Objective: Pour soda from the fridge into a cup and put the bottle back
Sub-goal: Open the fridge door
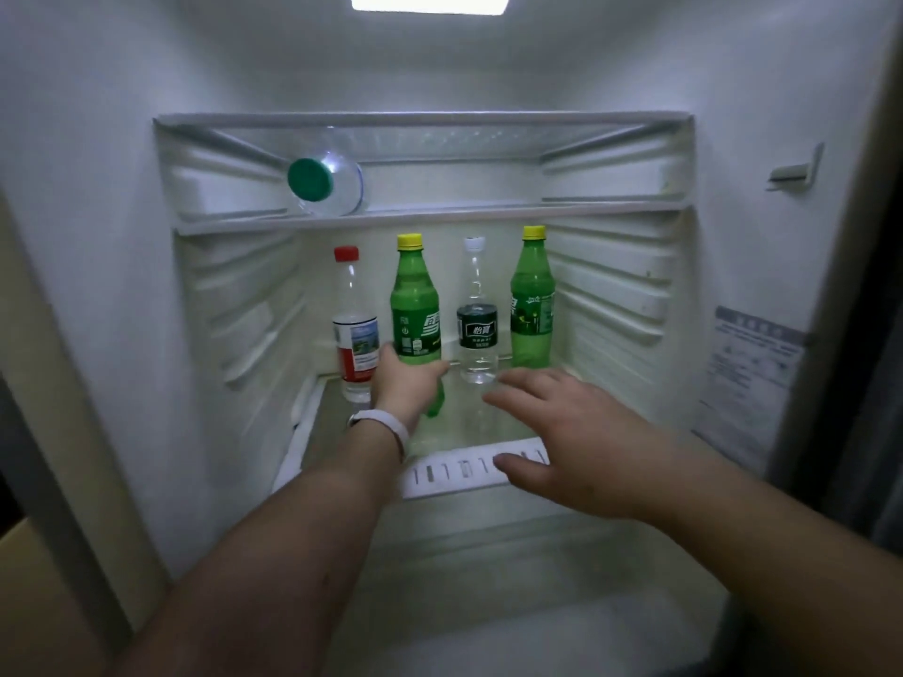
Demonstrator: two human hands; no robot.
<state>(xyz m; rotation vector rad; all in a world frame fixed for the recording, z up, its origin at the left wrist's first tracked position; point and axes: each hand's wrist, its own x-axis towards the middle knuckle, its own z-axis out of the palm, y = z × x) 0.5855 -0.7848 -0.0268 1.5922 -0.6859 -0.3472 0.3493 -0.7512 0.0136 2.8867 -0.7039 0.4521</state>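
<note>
Left hand: my left hand [408, 383] was wrapped round the lower body of the left green soda bottle [415, 305], thumb on one side, fingers curled on the other.
Right hand: my right hand [576, 432] hovered flat over the shelf front, fingers spread and loose, holding nothing.
Wrist: a white band [386, 425] sat on my left wrist.
Soda: the gripped bottle stood upright on the lower fridge shelf [474, 469], between a red-capped water bottle [354, 324] and a clear dark-labelled bottle [477, 320]; a second green soda bottle [532, 300] stood at the right.
Upper shelf: a green-capped bottle [325, 180] lay on its side.
</note>
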